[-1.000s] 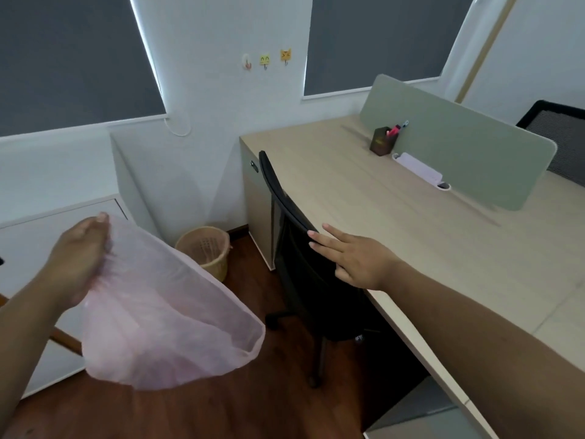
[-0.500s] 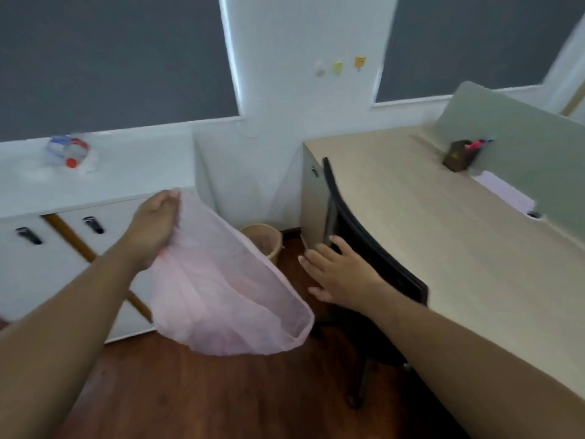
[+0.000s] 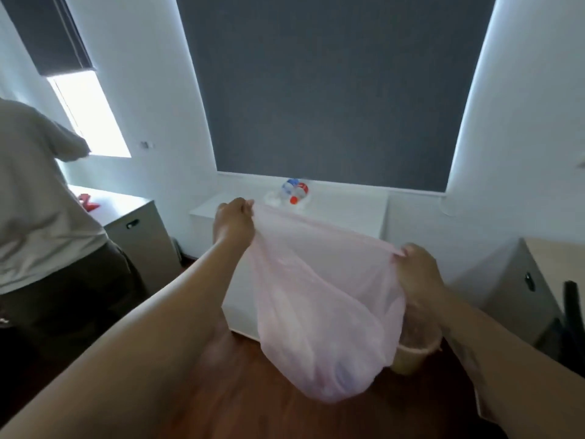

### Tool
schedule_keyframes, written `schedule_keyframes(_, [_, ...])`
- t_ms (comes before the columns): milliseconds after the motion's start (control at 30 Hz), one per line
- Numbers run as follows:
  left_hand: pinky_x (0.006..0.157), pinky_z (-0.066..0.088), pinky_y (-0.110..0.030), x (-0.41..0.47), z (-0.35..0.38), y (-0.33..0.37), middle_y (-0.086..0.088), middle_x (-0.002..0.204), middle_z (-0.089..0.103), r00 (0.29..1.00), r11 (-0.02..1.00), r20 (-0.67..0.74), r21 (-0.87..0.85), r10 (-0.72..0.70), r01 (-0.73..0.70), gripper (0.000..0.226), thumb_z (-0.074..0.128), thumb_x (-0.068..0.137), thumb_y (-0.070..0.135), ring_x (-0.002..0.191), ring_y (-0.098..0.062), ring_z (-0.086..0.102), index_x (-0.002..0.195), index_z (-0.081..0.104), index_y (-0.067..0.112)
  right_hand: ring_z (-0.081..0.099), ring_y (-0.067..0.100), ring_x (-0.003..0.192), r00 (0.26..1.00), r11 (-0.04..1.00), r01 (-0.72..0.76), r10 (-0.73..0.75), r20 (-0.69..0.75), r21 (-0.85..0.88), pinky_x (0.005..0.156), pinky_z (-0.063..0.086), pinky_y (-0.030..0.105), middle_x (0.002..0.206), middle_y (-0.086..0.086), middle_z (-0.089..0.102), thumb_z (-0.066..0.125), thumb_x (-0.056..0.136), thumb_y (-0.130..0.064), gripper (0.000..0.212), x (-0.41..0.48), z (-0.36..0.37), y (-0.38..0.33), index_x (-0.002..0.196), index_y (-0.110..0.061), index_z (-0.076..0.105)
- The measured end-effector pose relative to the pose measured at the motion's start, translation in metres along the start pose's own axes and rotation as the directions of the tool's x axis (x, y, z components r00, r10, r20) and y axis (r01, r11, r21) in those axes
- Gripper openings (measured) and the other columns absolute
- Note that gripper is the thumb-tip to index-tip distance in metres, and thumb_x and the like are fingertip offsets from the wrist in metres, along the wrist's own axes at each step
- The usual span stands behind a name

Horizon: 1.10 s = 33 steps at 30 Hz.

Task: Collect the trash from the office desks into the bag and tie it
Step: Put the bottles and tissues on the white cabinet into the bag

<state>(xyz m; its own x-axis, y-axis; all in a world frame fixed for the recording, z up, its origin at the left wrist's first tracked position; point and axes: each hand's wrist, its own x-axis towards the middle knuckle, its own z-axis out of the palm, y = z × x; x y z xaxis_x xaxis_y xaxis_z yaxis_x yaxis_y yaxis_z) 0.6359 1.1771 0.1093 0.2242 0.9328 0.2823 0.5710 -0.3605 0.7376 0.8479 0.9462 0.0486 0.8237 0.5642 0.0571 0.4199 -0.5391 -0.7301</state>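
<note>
Both hands hold a pink trash bag (image 3: 319, 299) open by its rim in front of a white cabinet.

The left hand (image 3: 234, 221) pinches the rim at about 11 o'clock of the bag, fingers closed on the plastic; the right hand (image 3: 418, 274) grips the rim at about 2 o'clock, fingers curled shut on it. The bag hangs between them above the wooden floor (image 3: 240, 394), its bottom bulging with pale contents too blurred to name. On the white cabinet (image 3: 348, 207), at 12 o'clock from the bag, lies a clump of plastic bottles (image 3: 292, 193) with red and blue marks. A tan waste basket (image 3: 411, 353) stands on the floor at the bag's 4 o'clock, partly hidden behind it. Another person (image 3: 41, 217) stands at 9 o'clock, beside a table (image 3: 120, 201).
</note>
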Motion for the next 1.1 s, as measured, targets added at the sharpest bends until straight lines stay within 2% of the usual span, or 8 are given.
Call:
schedule_keyframes(200, [0.089,0.057,-0.045,0.093,-0.034,-0.025,-0.02,0.113,0.068,0.967,0.97,-0.086,-0.059,-0.241,0.236,0.028,0.047,0.1,0.023,0.101,-0.039,0.066,0.108,0.068,0.005,0.05,0.027,0.078,0.974,0.976,0.215,-0.214,-0.078,0.013,0.065,0.033,0.031,0.084,0.006,0.055,0.046,0.094,-0.017,0.018,0.069,0.013,-0.113,0.085,-0.007,0.057])
schedule_keyframes(300, [0.081,0.05,-0.038,0.135,-0.037,-0.015,-0.018,0.115,0.065,0.98,0.988,-0.158,0.074,-0.124,0.137,0.029,0.041,0.102,0.021,0.104,-0.039,0.063,0.114,0.064,0.008,0.055,0.032,0.084,0.941,0.955,0.281,-0.294,-0.168,-0.097,0.067,0.035,0.031,0.091,0.016,0.06,0.048,0.095,-0.017,0.018,0.118,0.01,-0.159,0.088,-0.006,0.061])
schedule_keyframes(400, [0.075,0.044,-0.04,0.182,-0.03,0.013,-0.018,0.112,0.064,0.977,0.963,-0.175,0.258,0.124,-0.076,0.03,0.035,0.104,0.023,0.102,-0.04,0.062,0.113,0.061,0.012,0.059,0.044,0.105,0.911,0.929,0.27,-0.332,-0.245,-0.253,0.081,0.045,0.039,0.111,0.029,0.063,0.046,0.096,-0.014,0.027,0.174,-0.01,-0.189,0.098,0.005,0.064])
schedule_keyframes(600, [0.068,0.038,-0.035,0.299,0.015,0.085,-0.008,0.099,0.065,0.888,0.869,-0.113,0.293,0.447,-0.4,0.033,0.032,0.105,0.029,0.079,-0.028,0.054,0.106,0.063,0.019,0.057,0.048,0.103,0.856,0.954,0.155,-0.26,-0.448,-0.257,0.086,0.045,0.044,0.107,0.032,0.062,0.041,0.099,-0.022,0.037,0.27,-0.044,-0.2,0.099,0.007,0.065])
schedule_keyframes(733, [0.067,0.037,-0.035,0.365,0.071,0.138,-0.011,0.101,0.066,0.845,0.832,-0.07,0.237,0.53,-0.502,0.037,0.03,0.106,0.035,0.084,-0.035,0.06,0.109,0.062,0.018,0.058,0.046,0.101,0.789,0.981,0.041,-0.148,-0.597,-0.189,0.086,0.046,0.044,0.108,0.026,0.063,0.041,0.101,-0.03,0.039,0.329,-0.05,-0.194,0.106,0.001,0.064])
schedule_keyframes(900, [0.063,0.033,-0.034,0.421,0.149,0.159,-0.006,0.084,0.053,0.814,0.816,-0.073,0.115,0.576,-0.567,0.038,0.028,0.106,0.039,0.073,-0.029,0.048,0.11,0.056,0.014,0.058,0.047,0.094,0.694,0.971,0.041,-0.197,-0.692,-0.235,0.084,0.047,0.046,0.102,0.025,0.062,0.038,0.098,-0.025,0.032,0.399,-0.053,-0.179,0.102,-0.003,0.06])
schedule_keyframes(1000, [0.063,0.034,-0.035,0.447,0.198,0.146,-0.009,0.083,0.053,0.812,0.807,0.005,0.114,0.583,-0.58,0.038,0.027,0.106,0.038,0.072,-0.03,0.048,0.114,0.053,0.012,0.055,0.043,0.085,0.707,0.964,0.058,-0.222,-0.671,-0.258,0.077,0.043,0.042,0.092,0.022,0.058,0.037,0.098,-0.022,0.023,0.429,-0.041,-0.166,0.091,-0.007,0.053])
schedule_keyframes(1100, [0.063,0.037,-0.035,0.469,0.241,0.114,-0.008,0.082,0.054,0.82,0.815,0.076,0.091,0.567,-0.572,0.033,0.029,0.106,0.035,0.071,-0.032,0.053,0.112,0.053,0.013,0.056,0.045,0.091,0.746,0.959,0.055,-0.226,-0.626,-0.279,0.073,0.038,0.039,0.1,0.026,0.06,0.039,0.099,-0.019,0.022,0.448,-0.017,-0.157,0.097,-0.004,0.055])
